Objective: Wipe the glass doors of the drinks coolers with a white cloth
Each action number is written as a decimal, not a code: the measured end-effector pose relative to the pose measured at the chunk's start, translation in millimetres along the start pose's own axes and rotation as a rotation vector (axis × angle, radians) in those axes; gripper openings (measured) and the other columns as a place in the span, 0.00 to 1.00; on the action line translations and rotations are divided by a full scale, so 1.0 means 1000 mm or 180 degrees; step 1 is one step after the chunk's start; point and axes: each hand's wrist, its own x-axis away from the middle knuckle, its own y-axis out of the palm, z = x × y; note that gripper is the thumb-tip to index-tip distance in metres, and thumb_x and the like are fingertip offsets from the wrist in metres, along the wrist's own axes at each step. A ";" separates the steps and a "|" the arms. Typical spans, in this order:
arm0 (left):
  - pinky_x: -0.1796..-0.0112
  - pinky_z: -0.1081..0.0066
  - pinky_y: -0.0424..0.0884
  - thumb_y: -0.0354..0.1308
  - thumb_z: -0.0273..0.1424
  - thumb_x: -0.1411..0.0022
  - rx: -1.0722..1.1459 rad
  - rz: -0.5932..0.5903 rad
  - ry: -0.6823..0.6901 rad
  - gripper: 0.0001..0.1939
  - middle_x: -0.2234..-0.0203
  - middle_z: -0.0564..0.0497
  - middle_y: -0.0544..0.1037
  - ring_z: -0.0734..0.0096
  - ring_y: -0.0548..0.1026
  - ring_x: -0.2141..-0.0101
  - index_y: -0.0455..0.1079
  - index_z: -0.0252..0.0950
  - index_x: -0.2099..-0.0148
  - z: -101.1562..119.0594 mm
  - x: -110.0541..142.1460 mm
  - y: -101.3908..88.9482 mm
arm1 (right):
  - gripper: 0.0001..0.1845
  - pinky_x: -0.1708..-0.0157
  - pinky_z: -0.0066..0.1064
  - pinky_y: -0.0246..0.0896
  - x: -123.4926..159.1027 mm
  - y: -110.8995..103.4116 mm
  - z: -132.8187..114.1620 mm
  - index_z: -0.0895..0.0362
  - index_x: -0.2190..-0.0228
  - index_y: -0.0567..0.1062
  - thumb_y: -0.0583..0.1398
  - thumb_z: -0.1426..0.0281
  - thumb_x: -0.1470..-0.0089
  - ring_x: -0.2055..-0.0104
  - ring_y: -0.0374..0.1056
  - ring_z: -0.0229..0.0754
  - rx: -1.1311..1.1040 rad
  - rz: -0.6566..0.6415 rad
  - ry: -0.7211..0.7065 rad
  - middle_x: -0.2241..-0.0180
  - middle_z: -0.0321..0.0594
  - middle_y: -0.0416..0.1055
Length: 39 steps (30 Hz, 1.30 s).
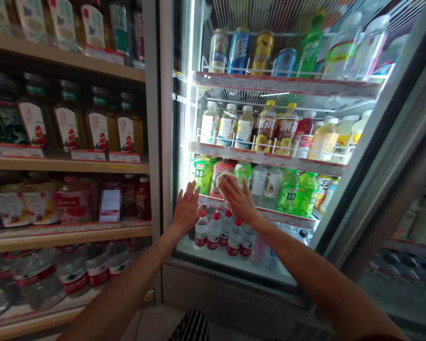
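My left hand [187, 208] is raised with fingers stretched out, at or against the glass door [181, 142] of a lit drinks cooler, near its left edge. To the right, my right hand [238, 196] lies flat at the same glass, over a white cloth [228, 178] whose pale edge shows around the fingertips. Most of this cloth is hidden under the hand. Behind the glass near my hands stand a green-labelled bottle [201, 173], a pink-labelled bottle [218, 171] and clear water bottles with red caps [213, 232].
Inside the cooler, an upper shelf holds cans [238, 51], and bottled teas [244, 125] fill the middle one. Left of it, wooden shelves [74, 163] carry bottles of oil-coloured drink [99, 123] and large water bottles [39, 274]. A metal frame [379, 203] slants along the right.
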 end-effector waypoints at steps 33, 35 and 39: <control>0.41 0.53 0.41 0.49 0.31 0.41 0.0560 0.0047 0.1060 0.26 0.40 0.43 0.54 0.61 0.44 0.38 0.53 0.34 0.40 0.139 -0.033 0.022 | 0.29 0.39 0.52 0.29 0.120 -0.054 0.087 0.57 0.41 0.53 0.51 0.69 0.45 0.35 0.38 0.47 0.0806 0.0443 0.1500 0.39 0.48 0.51; 0.40 0.53 0.40 0.49 0.31 0.41 0.0592 -0.0002 0.1070 0.26 0.40 0.43 0.54 0.61 0.45 0.38 0.53 0.35 0.40 0.144 -0.033 0.023 | 0.29 0.39 0.51 0.30 0.133 -0.054 0.081 0.57 0.42 0.54 0.51 0.69 0.45 0.35 0.38 0.47 0.0844 0.0392 0.1428 0.40 0.48 0.52; 0.40 0.54 0.39 0.47 0.32 0.40 0.0514 -0.0041 0.1157 0.25 0.40 0.44 0.55 0.62 0.45 0.38 0.55 0.35 0.40 0.149 -0.034 0.025 | 0.26 0.38 0.48 0.29 0.174 -0.052 0.064 0.54 0.44 0.59 0.52 0.71 0.45 0.36 0.41 0.42 0.0815 0.0023 0.0891 0.44 0.44 0.61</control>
